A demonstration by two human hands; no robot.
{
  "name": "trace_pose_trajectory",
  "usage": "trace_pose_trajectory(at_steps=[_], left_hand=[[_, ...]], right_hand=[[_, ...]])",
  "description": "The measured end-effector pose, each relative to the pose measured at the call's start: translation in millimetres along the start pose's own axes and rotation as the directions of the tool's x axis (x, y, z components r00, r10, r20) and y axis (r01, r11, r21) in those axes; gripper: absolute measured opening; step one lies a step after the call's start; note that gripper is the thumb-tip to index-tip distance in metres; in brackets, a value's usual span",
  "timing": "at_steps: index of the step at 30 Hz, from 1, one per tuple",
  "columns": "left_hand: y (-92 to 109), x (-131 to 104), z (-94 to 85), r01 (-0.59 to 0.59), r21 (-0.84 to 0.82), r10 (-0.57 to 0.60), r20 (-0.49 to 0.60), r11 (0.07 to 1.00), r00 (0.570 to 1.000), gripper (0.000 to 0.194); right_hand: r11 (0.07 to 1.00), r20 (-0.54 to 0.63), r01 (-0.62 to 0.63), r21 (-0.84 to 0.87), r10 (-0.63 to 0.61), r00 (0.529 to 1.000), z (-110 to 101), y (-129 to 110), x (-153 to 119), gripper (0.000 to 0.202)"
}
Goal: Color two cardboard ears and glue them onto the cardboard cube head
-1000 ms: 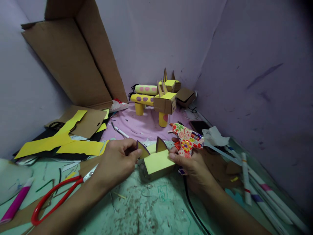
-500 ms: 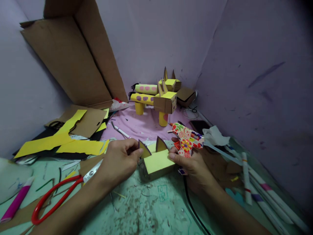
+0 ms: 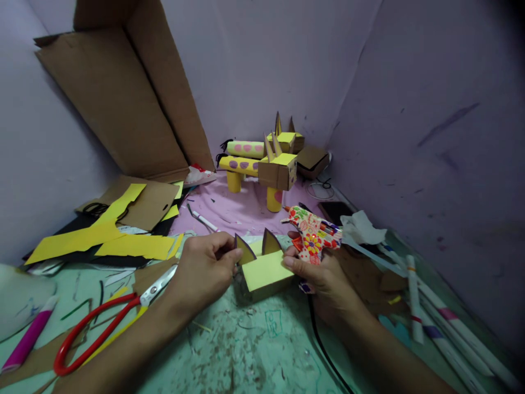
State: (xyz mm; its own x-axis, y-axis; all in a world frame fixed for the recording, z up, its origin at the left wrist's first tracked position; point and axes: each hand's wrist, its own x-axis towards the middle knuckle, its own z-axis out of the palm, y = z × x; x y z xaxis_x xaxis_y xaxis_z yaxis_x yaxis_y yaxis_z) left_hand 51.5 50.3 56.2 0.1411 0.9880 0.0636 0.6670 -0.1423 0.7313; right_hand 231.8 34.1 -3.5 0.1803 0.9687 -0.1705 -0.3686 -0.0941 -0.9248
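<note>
- Left hand [image 3: 211, 268]: grip pinched nearly closed, thumb and fingertips on a pointed ear piece [image 3: 245, 252] at the near box's left end
- Right hand [image 3: 324, 276]: grip wrapped round the patterned glue gun [image 3: 312, 235]; thumb also against the box's right end
- Yellow-topped box [image 3: 266, 273]: between both hands, low over the green bench [image 3: 246, 350]; a second ear [image 3: 270, 243] upright at its back

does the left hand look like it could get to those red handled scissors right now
Probably yes: the scissors lie beside its forearm with nothing over the handles, though the left hand would first have to release the pointed ear piece.
</note>
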Motion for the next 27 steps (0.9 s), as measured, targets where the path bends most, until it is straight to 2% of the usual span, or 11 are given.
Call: trace_pose_trajectory(at_steps=[16, 27], left_hand=[[-3.6, 2.1, 6.2, -0.016, -0.082, 0.014, -0.02, 0.996, 1.0, 0.021], [-0.2, -0.4, 7.4, -0.031, 0.025, 0.033, -0.076, 0.999, 0.997, 0.023]], right_hand=[[0.999, -0.001, -0.038, 0.001, 0.038, 0.999, 0.4, 0.4, -0.3, 0.021], [0.999, 0.012, -0.032, 0.007, 0.032, 0.999, -1.0, 3.0, 0.4, 0.023]])
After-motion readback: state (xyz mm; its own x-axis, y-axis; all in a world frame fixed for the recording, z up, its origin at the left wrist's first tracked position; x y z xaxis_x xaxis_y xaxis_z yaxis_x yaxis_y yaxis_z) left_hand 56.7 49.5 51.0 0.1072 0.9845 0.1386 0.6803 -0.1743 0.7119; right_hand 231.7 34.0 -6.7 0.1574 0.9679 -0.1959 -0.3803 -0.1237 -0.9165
